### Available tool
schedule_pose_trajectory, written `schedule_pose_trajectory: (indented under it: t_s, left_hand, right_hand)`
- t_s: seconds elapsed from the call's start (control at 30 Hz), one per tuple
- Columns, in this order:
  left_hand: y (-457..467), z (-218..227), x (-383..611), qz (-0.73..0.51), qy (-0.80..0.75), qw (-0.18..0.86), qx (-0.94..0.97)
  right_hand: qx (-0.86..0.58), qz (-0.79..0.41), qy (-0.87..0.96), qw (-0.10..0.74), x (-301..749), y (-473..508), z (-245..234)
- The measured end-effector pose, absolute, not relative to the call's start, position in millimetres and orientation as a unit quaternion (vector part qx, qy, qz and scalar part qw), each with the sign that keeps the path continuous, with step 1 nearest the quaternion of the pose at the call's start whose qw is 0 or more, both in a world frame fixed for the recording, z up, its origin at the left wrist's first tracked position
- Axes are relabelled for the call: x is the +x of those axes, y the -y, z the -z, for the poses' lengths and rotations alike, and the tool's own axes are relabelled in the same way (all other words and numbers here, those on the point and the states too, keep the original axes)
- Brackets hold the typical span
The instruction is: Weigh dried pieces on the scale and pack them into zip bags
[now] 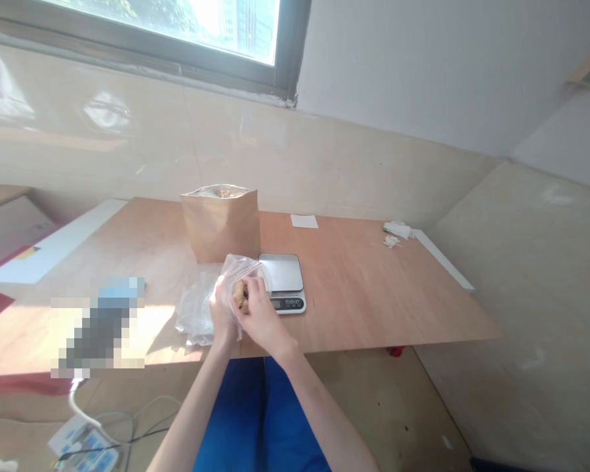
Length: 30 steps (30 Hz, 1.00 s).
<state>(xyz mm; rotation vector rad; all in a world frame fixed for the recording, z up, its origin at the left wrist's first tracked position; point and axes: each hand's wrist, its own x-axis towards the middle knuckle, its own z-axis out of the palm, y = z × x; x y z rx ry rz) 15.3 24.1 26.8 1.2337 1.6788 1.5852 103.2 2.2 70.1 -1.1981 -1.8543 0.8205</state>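
Note:
My left hand (pixel 221 309) and my right hand (pixel 260 316) both grip a transparent plastic bag (pixel 240 275) above the table's front edge. Lumpy brown food pieces (pixel 240 296) sit in the bag between my fingers, partly hidden by them. Just behind my hands stands a digital kitchen scale (pixel 281 273) with a steel platform, its display facing me. A second plastic bag (pixel 195 313) lies flat under my left hand. Behind them stands an open kraft paper bag (pixel 221 226) with brown contents showing at its mouth.
The wooden tabletop (pixel 354 295) has a white sheet (pixel 304 221) near the wall and crumpled white items (pixel 396 231) at the back right. A pixelated patch (pixel 98 331) covers the front left. A power strip (pixel 83 440) and cables lie on the floor.

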Motion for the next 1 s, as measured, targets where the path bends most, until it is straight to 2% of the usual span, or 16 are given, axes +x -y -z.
schedule_pose_trajectory:
  t_s: [0.07, 0.13, 0.23, 0.37, 0.57, 0.7, 0.83, 1.0]
  left_hand:
    - [-21, -32, 18, -0.580, -0.631, 0.261, 0.445]
    - [-19, -41, 20, -0.573, -0.640, 0.271, 0.434]
    - [-18, -57, 17, -0.566, -0.662, 0.268, 0.413]
    - [-23, -66, -4, -0.480, -0.747, 0.155, 0.433]
    - [-31, -25, -25, -0.349, -0.812, 0.055, 0.464]
    - [-36, 3, -26, -0.290, -0.772, 0.041, 0.565]
    - [-45, 14, -40, -0.185, -0.670, 0.055, 0.717]
    - [-45, 23, -49, -0.182, -0.627, 0.045, 0.756]
  right_hand:
    - [-0.455, -0.353, 0.732, 0.363, 107, -7, -68]
    - [-0.441, -0.370, 0.722, 0.383, 112, -9, -69]
    - [-0.433, -0.402, 0.645, 0.484, 120, -5, -75]
    - [-0.416, -0.482, 0.502, 0.586, 137, 1, -85]
    - [-0.392, -0.539, 0.398, 0.630, 152, 0, -80]
    - [-0.379, -0.561, 0.365, 0.639, 153, 1, -74]
    - [-0.382, -0.543, 0.373, 0.648, 157, -12, -82]
    - [-0.357, -0.403, 0.533, 0.652, 149, -69, -131]
